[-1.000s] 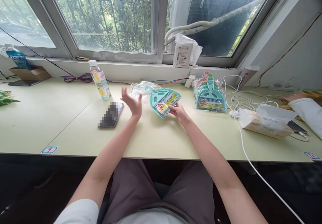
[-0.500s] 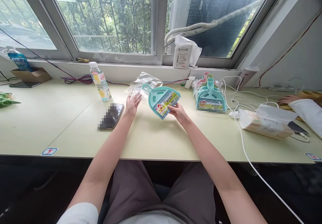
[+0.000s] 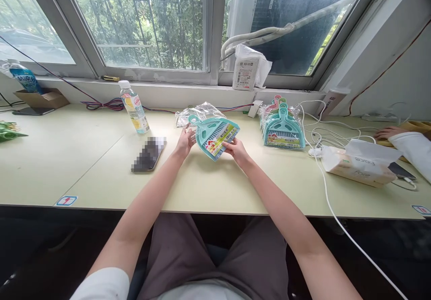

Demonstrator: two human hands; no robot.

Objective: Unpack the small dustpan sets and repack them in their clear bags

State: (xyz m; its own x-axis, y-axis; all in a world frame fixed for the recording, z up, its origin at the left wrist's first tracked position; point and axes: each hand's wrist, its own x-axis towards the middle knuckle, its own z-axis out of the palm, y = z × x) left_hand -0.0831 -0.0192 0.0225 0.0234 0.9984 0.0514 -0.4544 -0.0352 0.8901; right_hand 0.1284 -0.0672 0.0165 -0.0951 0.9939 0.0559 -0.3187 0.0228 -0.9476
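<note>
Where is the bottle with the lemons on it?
In the head view, the lemon drink bottle stands on the desk, left of the person's left hand and just behind the phone.
</note>
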